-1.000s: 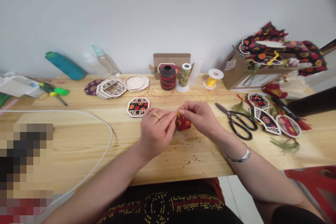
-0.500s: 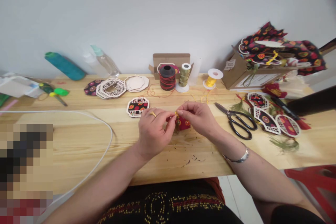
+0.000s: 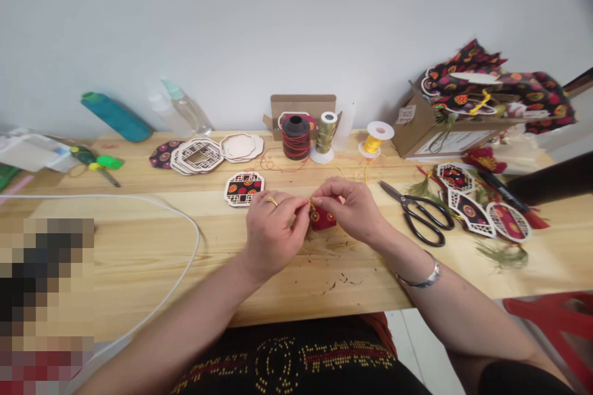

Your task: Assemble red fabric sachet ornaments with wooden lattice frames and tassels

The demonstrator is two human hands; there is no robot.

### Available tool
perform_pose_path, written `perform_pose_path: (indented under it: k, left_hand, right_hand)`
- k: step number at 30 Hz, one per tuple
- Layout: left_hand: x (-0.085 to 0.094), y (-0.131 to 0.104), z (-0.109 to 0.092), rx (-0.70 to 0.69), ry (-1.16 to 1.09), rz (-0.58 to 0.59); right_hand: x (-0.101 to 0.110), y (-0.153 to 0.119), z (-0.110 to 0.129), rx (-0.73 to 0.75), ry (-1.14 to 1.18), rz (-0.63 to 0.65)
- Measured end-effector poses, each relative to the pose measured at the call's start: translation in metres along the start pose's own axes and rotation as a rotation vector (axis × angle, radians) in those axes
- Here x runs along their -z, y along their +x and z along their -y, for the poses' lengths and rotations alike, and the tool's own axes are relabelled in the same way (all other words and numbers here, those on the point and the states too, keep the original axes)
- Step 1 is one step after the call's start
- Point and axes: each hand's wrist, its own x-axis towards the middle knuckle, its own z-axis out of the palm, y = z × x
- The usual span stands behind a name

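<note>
My left hand (image 3: 277, 222) and my right hand (image 3: 347, 205) meet fingertip to fingertip above the table. Between them, both pinch a short yellow cord (image 3: 312, 203); its exact course is partly hidden by my fingers. A piece of red patterned fabric (image 3: 323, 218) shows just below the fingertips, against the table side of my right hand. Beyond my left hand lies an ornament (image 3: 244, 189) with a white lattice frame and dark floral fabric. Black-handled scissors (image 3: 419, 213) rest to the right of my right hand, blades slightly apart.
Along the back stand a red-and-black cord spool (image 3: 296, 139), a gold thread spool (image 3: 327, 136) and a yellow cord spool (image 3: 373, 139). White lattice frames (image 3: 198, 155) lie at back left. A cardboard box (image 3: 456, 136) with fabric and finished ornaments (image 3: 471, 213) occupy the right. A white cable (image 3: 197, 241) curves at left.
My hands stay pinched together in nearly the same place. My right fingers have shifted slightly upward, and less of the yellow cord shows above the fingertips.
</note>
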Motion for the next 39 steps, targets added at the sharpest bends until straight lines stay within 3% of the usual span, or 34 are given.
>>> perform_pose_path:
  k: [11, 24, 39]
  left_hand:
    - [-0.0001, -0.0001, 0.0012, 0.023, -0.025, 0.029]
    - [0.0009, -0.0005, 0.0006, 0.209, -0.277, 0.054]
    - [0.0062, 0.0029, -0.0023, 0.161, -0.355, 0.077]
  right_hand:
    - [0.0004, 0.0001, -0.0027, 0.097, -0.068, -0.015]
    - [0.0029, 0.0015, -0.0057, 0.132, -0.056, -0.017]
    - [0.0011, 0.0007, -0.0032, 0.112, -0.139, -0.057]
